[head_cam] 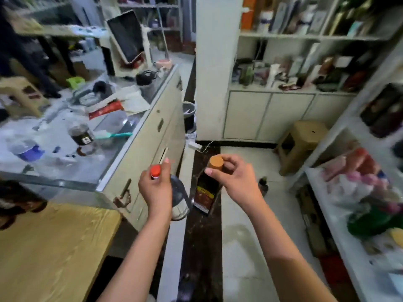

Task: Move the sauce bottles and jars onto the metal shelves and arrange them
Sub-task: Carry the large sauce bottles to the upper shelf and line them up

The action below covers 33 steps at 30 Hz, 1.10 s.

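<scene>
Two bare arms reach out from the near edge, and each hand holds a bottle up over the floor. On the near left is a wooden table [50, 247]. Past it, a glass counter [72, 168] is crowded with stuff: a dark jar [81, 134] with a label, a teal toothbrush [115, 135], and a red packet [105, 110]. Next comes the left hand [156, 188], with its fingers curled tight round the neck of a clear bottle [180, 201] with a red cap [155, 171]. The bottle hangs down from the hand. Just to the right, the right hand [233, 179] pinches the top of a dark sauce bottle [206, 197] with an orange-brown cap [216, 162] and a red and yellow label. The two bottles are close side by side but do not touch. Farther right, a small dark bottle [263, 186] stands on the white floor, and a tan stool [301, 144] stands beyond it. On the far right is a white shelf rack [340, 236] with bags and boxes on it, blurry.
</scene>
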Available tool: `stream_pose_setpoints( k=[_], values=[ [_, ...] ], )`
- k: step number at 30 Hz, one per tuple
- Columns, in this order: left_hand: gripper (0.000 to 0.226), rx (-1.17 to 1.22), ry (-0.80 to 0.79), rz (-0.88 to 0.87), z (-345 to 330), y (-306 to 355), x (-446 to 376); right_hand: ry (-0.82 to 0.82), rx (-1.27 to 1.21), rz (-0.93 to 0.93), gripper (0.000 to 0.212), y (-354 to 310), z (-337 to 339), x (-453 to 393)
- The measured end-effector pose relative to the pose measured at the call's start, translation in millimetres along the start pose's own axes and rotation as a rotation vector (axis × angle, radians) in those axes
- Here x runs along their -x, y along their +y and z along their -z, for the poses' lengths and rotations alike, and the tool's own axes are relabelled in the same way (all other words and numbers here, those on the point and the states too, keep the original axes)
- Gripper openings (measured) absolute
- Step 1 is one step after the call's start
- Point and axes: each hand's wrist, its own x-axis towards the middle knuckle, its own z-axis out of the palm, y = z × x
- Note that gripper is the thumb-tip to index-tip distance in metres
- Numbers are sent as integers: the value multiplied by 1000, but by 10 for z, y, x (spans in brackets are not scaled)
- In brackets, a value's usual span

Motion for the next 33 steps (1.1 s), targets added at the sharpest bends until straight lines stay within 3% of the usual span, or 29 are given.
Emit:
stream_pose_setpoints(
  k=[6, 12, 20, 33],
  values=[
    [37, 154, -298, -80, -1232, 719, 814, 271, -1, 163, 33, -284, 1393, 223],
    [33, 194, -704, -167, -2255, 1362, 1568, 522, 59, 316, 20, -562, 2482, 414],
    [34, 300, -983, -261, -3277, 1957, 2242, 784, 144, 435, 15, -867, 3578, 390],
    [34, 391, -1352, -157, -5392, 2857, 2294, 1123, 313, 407, 22, -1258, 4996, -759]
  ],
)
